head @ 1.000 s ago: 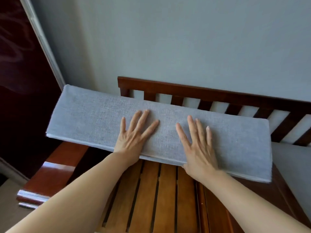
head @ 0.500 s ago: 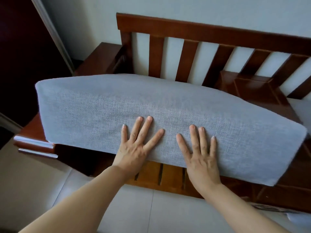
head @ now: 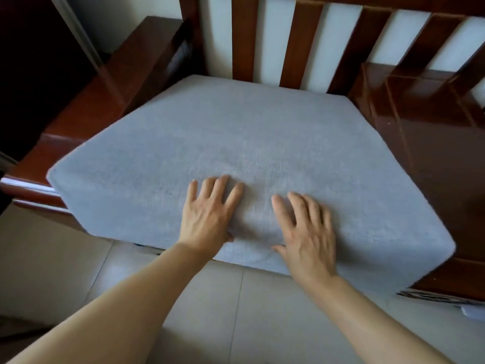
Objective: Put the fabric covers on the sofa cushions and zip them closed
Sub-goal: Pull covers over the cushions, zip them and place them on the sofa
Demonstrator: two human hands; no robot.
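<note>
A grey fabric-covered sofa cushion (head: 249, 143) lies flat on the seat of a dark wooden sofa frame (head: 425, 143). Its front edge overhangs the seat towards me. My left hand (head: 210, 214) presses flat on the cushion's front part, fingers straight and spread. My right hand (head: 307, 232) presses flat beside it, a little to the right, fingers straight. No zip is visible on the faces that show.
The slatted wooden backrest (head: 304, 40) stands behind the cushion against a white wall. A wooden armrest (head: 110, 82) runs along the left, and a glossy wooden panel sits on the right. Pale floor tiles (head: 78, 271) lie below the sofa front.
The cushion has dropped from tilted against the backrest to lying flat on the seat. Both hands stayed pressed on it and followed it down.
</note>
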